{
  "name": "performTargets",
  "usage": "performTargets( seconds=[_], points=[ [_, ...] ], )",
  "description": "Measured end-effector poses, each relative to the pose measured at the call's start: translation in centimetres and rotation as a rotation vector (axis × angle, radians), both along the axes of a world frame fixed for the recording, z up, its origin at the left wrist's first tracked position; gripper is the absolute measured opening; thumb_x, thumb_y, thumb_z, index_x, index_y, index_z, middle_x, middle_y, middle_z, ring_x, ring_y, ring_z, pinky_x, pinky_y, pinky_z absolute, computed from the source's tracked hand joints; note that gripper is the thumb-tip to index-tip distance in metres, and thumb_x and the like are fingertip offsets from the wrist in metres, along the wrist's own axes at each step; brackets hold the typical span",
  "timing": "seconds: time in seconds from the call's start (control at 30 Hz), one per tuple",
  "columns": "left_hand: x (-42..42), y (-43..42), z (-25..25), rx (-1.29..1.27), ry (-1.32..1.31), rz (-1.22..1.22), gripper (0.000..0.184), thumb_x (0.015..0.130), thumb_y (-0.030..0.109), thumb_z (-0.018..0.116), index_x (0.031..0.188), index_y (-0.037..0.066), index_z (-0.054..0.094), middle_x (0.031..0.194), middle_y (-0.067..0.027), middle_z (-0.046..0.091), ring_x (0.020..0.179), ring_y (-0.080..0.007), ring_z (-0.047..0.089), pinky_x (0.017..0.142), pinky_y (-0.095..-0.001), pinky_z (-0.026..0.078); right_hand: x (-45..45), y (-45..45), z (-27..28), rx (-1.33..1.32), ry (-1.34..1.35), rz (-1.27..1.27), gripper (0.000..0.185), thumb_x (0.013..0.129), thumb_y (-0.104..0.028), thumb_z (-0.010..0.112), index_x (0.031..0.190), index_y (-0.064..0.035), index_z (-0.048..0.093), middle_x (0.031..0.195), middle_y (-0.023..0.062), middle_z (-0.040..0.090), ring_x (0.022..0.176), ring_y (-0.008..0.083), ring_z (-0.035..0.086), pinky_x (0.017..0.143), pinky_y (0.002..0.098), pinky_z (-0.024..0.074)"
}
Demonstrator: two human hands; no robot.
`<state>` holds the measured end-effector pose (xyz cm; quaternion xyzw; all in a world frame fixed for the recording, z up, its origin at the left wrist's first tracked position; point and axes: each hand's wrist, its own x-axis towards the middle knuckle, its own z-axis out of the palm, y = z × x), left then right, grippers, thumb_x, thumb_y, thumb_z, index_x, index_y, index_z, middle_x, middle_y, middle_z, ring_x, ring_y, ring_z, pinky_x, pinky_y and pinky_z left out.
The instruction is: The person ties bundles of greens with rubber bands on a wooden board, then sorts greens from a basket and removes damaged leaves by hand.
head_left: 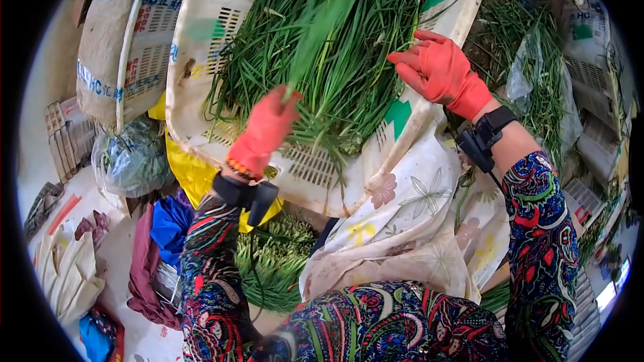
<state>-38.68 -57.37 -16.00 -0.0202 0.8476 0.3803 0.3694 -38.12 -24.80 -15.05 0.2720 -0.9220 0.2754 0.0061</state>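
A white plastic basket (349, 202) lies in front of me, heaped with long green leafy stalks (376, 33). My left hand (267, 131), in a red glove and blurred by motion, is closed on a bunch of green stalks (322, 27) above the basket's near left part. The bunch points up and away, its far end smeared. At the basket's right side is my right hand (443, 74), also red-gloved, with its fingers apart and nothing seen in them. Its fingertips are close to the edge of the heap.
Trimmed green bundles (278, 248) lie below the basket, beside a flowered cloth (402, 228). On the left are a wrapped sack (107, 60), a plastic bag of greens (134, 161) and a blue cloth (171, 228). More greens (543, 107) and baskets stand right.
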Motion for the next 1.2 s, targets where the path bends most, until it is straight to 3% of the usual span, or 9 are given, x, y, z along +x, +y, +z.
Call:
performTargets(
  seconds=[0.43,0.63,0.7,0.77,0.8,0.93,1.03,1.1,1.2],
  points=[
    [7.6,9.0,-10.5,-0.386,-0.266,-0.757,0.045,0.066,0.032,0.062,0.095,-0.002,0.060,0.099,-0.0217,0.058,0.094,-0.0320,0.057,0.081,-0.0365,0.046,0.1,0.5,-0.1,0.052,-0.050,0.000,0.022,0.079,-0.022,0.050,0.092,-0.0093,0.062,0.062,0.0025,0.056,0.066,0.0195,0.057,0.090,0.0365,0.0388],
    [4.7,8.5,-7.0,-0.051,-0.509,-0.375,0.045,0.063,0.037,0.068,0.089,0.001,0.064,0.086,-0.0175,0.063,0.079,-0.0283,0.061,0.073,-0.0347,0.046,0.3,0.7,-0.1,0.062,-0.050,0.028,0.020,0.076,-0.023,0.054,0.091,-0.0112,0.061,0.061,0.0017,0.054,0.063,0.0187,0.055,0.089,0.0363,0.0404],
    [5.8,5.4,-13.4,0.097,-0.492,-0.523,0.048,0.067,0.040,0.066,0.093,0.000,0.062,0.087,-0.0179,0.063,0.080,-0.0300,0.060,0.074,-0.0355,0.045,0.4,0.8,-0.4,-0.011,0.034,0.010,0.019,0.075,-0.023,0.055,0.089,-0.0114,0.061,0.061,0.0017,0.054,0.063,0.0184,0.055,0.087,0.0365,0.0420],
    [3.7,10.0,-7.1,-0.152,-0.600,-0.537,0.042,0.068,0.039,0.062,0.080,-0.001,0.064,0.078,-0.0166,0.063,0.071,-0.0245,0.060,0.066,-0.0328,0.048,0.3,0.8,-0.6,-0.082,0.072,-0.018,0.021,0.072,-0.022,0.058,0.090,-0.0114,0.060,0.060,0.0012,0.052,0.063,0.0178,0.055,0.085,0.0364,0.0430],
    [6.5,8.0,-12.2,-0.249,-0.450,-0.506,0.045,0.069,0.041,0.061,0.081,-0.001,0.065,0.083,-0.0181,0.063,0.075,-0.0260,0.060,0.067,-0.0338,0.047,0.2,0.8,-0.7,-0.094,0.066,-0.028,0.021,0.072,-0.022,0.058,0.090,-0.0111,0.060,0.060,0.0011,0.052,0.063,0.0182,0.055,0.085,0.0364,0.0430],
    [6.4,6.5,-11.5,0.076,-0.456,-0.702,0.045,0.077,0.012,0.052,0.121,0.019,0.047,0.091,-0.0223,0.057,0.079,-0.0317,0.058,0.068,-0.0372,0.045,0.4,0.8,-0.7,-0.155,0.064,-0.027,0.022,0.071,-0.021,0.058,0.090,-0.0102,0.060,0.061,0.0011,0.053,0.063,0.0188,0.055,0.085,0.0363,0.0429],
    [7.5,7.5,-11.3,0.088,-0.615,-0.421,0.036,0.082,0.014,0.051,0.118,0.020,0.051,0.082,-0.0156,0.058,0.076,-0.0231,0.056,0.069,-0.0349,0.043,0.3,0.6,-0.7,-0.151,0.075,-0.033,0.022,0.070,-0.020,0.058,0.089,-0.0098,0.060,0.061,0.0012,0.053,0.063,0.0187,0.055,0.084,0.0363,0.0430],
    [7.5,8.7,-9.7,0.111,-0.663,-0.004,0.041,0.076,0.030,0.064,0.099,-0.004,0.060,0.088,-0.0115,0.062,0.076,-0.0186,0.055,0.072,-0.0314,0.043,-0.1,0.6,-0.5,-0.184,0.094,-0.025,0.023,0.070,-0.021,0.059,0.090,-0.0104,0.060,0.060,0.0012,0.052,0.062,0.0191,0.055,0.084,0.0368,0.0432],
    [6.6,7.8,-8.7,0.232,-0.700,-0.105,0.039,0.079,0.026,0.059,0.106,-0.003,0.056,0.101,-0.0128,0.058,0.081,-0.0181,0.055,0.077,-0.0307,0.043,0.4,0.7,-1.0,-0.143,0.091,-0.024,0.022,0.071,-0.021,0.058,0.091,-0.0114,0.060,0.058,0.0016,0.051,0.060,0.0196,0.054,0.084,0.0368,0.0434]
  ],
)
